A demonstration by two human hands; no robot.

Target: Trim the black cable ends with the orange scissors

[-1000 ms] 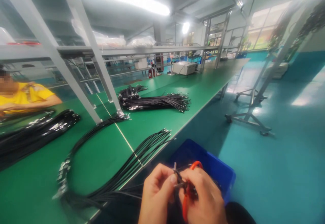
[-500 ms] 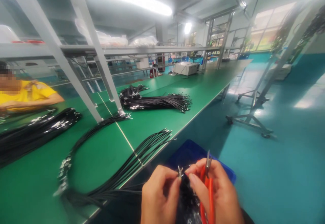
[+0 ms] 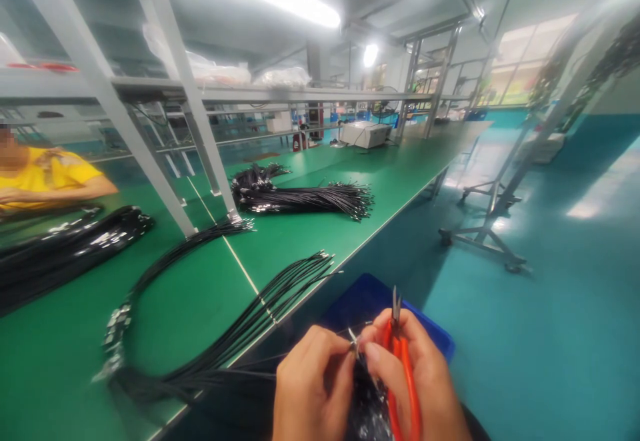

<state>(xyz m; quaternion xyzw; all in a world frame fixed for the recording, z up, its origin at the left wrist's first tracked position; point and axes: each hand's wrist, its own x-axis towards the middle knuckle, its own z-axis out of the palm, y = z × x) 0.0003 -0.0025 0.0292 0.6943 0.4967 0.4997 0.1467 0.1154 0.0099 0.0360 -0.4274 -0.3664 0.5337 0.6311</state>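
Note:
My left hand (image 3: 313,378) is closed in a pinch on a small silver metal piece (image 3: 353,338), whose pale tip points up between the fingertips. Black cables run from the table toward this hand; whether the piece belongs to one of them is hard to see. My right hand (image 3: 425,374) is closed around red-orange handled pliers (image 3: 411,388), their pointed jaws up and slightly parted. Its thumb and forefinger come together right beside the silver piece. Below the hands lies a dark, shiny heap (image 3: 371,404), partly hidden.
A blue bin (image 3: 357,294) stands beyond my hands, below the table edge. On the green table (image 3: 195,308) lie loose black cables (image 3: 260,311), a thick cable bundle (image 3: 305,200) and another pile (image 3: 75,251). Shelf posts (image 3: 200,101) rise at left, near a person in yellow (image 3: 55,178).
The view has shifted slightly. My right fingertips have drawn closer to the left ones at the silver piece, and the pliers have tilted a little to the left.

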